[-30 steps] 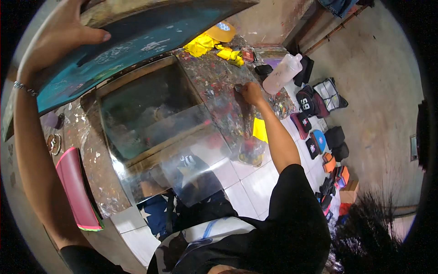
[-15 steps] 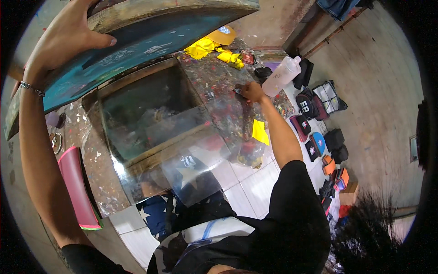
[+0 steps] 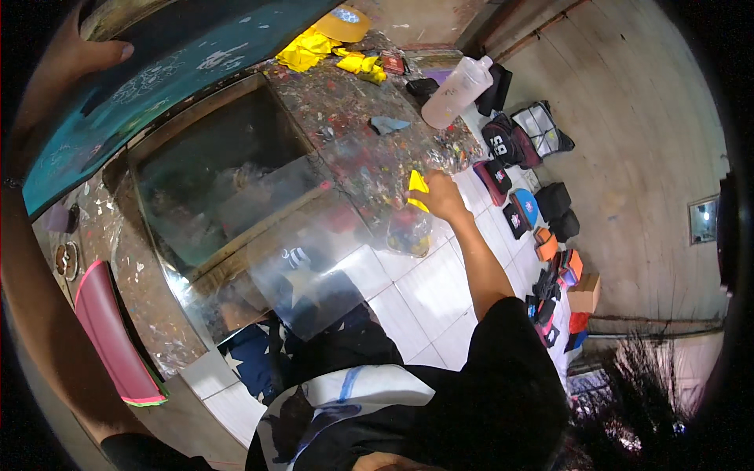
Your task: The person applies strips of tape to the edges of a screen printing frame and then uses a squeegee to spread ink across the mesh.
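Observation:
My left hand [image 3: 86, 59] grips the wooden edge of a raised screen-printing frame [image 3: 196, 63] with teal mesh, its thumb over the near side. Below the tilted screen lies a glass panel [image 3: 204, 196] in a worn wooden surround. A clear plastic sheet [image 3: 302, 275] with a faint print overlaps its near edge. At the right edge of the paint-spattered table [image 3: 345, 149], my right hand [image 3: 444, 196] is closed on a small yellow piece [image 3: 417, 191], paper or cloth. Farther back on the table lies a grey-blue scrap [image 3: 389, 125].
A translucent bottle [image 3: 455, 93] stands at the table's right side. Crumpled yellow pieces [image 3: 306, 51] and a tape roll [image 3: 343, 23] lie at the back. Several pouches and bags [image 3: 522, 208] line the tiled floor. Pink sheets [image 3: 114, 330] hang over the left edge.
My right hand has let go of the grey-blue scrap, come nearer to me and taken hold of the yellow piece. The view has shifted; my left hand still holds the raised screen.

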`<action>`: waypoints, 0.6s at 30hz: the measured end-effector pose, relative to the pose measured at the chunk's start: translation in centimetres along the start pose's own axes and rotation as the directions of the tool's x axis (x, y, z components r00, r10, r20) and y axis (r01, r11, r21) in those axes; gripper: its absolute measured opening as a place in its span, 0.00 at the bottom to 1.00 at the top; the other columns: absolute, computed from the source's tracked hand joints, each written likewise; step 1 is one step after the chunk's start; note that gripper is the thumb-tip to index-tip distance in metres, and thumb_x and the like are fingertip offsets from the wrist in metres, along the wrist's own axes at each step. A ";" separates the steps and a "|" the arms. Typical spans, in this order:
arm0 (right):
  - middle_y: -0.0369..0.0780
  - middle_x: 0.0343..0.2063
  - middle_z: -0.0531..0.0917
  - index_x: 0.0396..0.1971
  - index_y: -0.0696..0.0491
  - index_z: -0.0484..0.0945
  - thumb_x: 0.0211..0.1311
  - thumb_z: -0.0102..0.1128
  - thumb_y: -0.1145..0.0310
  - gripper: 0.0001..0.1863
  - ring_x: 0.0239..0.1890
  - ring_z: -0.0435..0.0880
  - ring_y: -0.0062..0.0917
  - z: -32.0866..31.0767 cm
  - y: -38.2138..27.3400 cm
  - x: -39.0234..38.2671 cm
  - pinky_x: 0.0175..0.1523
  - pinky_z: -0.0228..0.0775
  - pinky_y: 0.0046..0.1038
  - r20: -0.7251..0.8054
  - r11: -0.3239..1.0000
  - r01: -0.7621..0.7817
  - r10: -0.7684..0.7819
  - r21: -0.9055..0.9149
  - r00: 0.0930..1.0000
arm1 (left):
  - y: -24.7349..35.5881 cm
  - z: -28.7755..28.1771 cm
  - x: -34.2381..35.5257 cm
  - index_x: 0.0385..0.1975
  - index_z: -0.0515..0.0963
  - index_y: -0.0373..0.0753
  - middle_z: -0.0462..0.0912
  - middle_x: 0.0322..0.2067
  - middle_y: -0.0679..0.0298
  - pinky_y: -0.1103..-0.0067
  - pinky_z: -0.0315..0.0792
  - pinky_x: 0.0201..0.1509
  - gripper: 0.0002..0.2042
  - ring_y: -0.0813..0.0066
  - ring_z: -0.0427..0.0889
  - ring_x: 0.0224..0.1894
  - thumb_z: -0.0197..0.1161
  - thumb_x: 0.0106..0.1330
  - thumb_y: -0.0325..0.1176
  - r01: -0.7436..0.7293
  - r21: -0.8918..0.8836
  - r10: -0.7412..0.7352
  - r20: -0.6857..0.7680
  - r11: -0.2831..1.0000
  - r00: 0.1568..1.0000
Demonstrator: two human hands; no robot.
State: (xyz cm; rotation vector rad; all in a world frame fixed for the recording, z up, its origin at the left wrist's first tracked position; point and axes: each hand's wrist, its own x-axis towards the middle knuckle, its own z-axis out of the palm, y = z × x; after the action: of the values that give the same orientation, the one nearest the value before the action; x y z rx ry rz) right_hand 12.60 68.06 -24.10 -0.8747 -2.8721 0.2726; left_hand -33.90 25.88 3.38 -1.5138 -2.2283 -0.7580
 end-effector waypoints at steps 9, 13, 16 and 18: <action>0.46 0.22 0.82 0.29 0.63 0.81 0.53 0.69 0.64 0.15 0.27 0.82 0.34 -1.8 5.0 3.8 0.34 0.70 0.37 0.370 0.984 0.104 -0.151 0.143 0.917 | 21.8 -1.5 -0.4 0.57 0.73 0.30 0.82 0.50 0.46 0.70 0.73 0.60 0.40 0.56 0.81 0.51 0.80 0.40 0.41 0.235 0.449 -0.278 0.032 0.862 0.960; 0.36 0.23 0.81 0.30 0.62 0.82 0.54 0.66 0.69 0.10 0.28 0.80 0.20 -1.9 4.3 6.4 0.33 0.73 0.29 0.549 0.947 -0.045 -0.146 0.319 0.823 | 11.5 -2.8 -0.5 0.65 0.68 0.38 0.76 0.58 0.50 0.72 0.65 0.68 0.43 0.60 0.75 0.60 0.78 0.43 0.36 0.200 0.179 -0.217 0.080 0.963 0.973; 0.36 0.26 0.82 0.31 0.62 0.82 0.56 0.66 0.70 0.09 0.29 0.80 0.19 -1.9 5.3 7.0 0.35 0.75 0.26 0.636 0.934 -0.138 -0.112 0.329 0.764 | 8.3 -1.8 -1.0 0.71 0.64 0.44 0.72 0.63 0.53 0.73 0.58 0.73 0.46 0.62 0.70 0.66 0.77 0.45 0.32 0.186 0.118 -0.196 0.077 0.975 0.978; 0.36 0.27 0.82 0.34 0.62 0.82 0.58 0.66 0.70 0.10 0.29 0.80 0.19 -1.6 6.2 7.0 0.34 0.74 0.26 0.653 0.885 -0.209 -0.130 0.415 0.746 | 8.2 -1.6 -1.0 0.69 0.66 0.43 0.74 0.62 0.52 0.72 0.62 0.71 0.45 0.60 0.73 0.64 0.77 0.45 0.33 0.157 0.138 -0.165 0.044 0.978 0.985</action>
State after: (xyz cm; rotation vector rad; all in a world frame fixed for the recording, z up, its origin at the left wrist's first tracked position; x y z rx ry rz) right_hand 10.43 77.26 -23.30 -0.8597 -3.1219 1.5088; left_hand -25.97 26.53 6.06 -1.3192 -2.4132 -0.6042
